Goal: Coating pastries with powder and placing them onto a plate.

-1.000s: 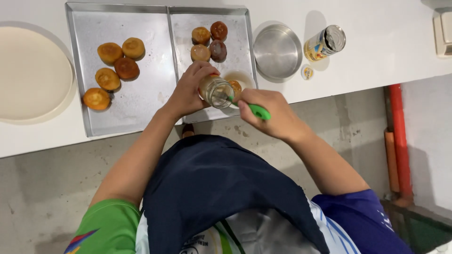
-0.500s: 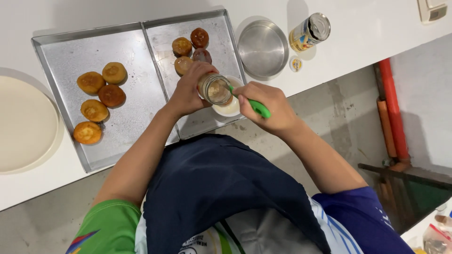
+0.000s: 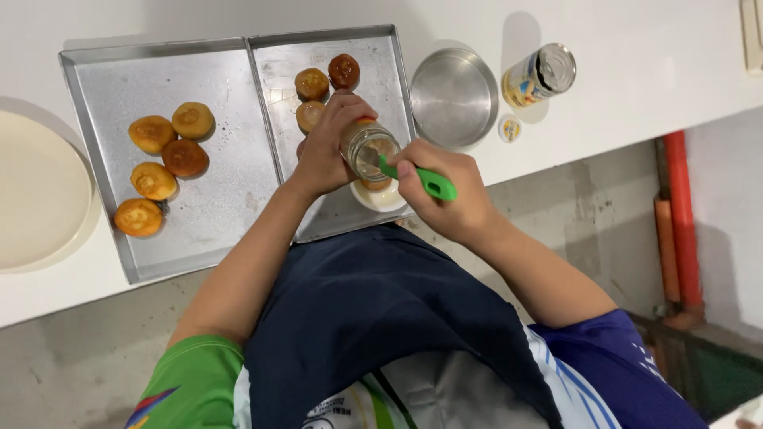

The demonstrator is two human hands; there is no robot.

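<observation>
My left hand [image 3: 324, 147] grips a small glass jar [image 3: 369, 148] tilted toward me, over the right metal tray [image 3: 381, 71]. My right hand [image 3: 447, 191] holds a green-handled utensil [image 3: 421, 181] whose tip reaches into the jar's mouth. Under the jar lies a small white dish [image 3: 380, 197] with a round bun on it. Three browned buns [image 3: 326, 83] sit at the top of the right tray, partly behind my left hand.
The left metal tray [image 3: 111, 71] carries several golden-brown buns [image 3: 163, 159]. A round beige plate [image 3: 36, 195] lies at the far left. Right of the trays stand an empty steel bowl [image 3: 453, 97], a tin can [image 3: 540, 75] and a small round lid [image 3: 509, 129].
The view has shifted, so the trays sit lower and more to the right in the frame. Both hands keep the jar and the green utensil together over the white dish.
</observation>
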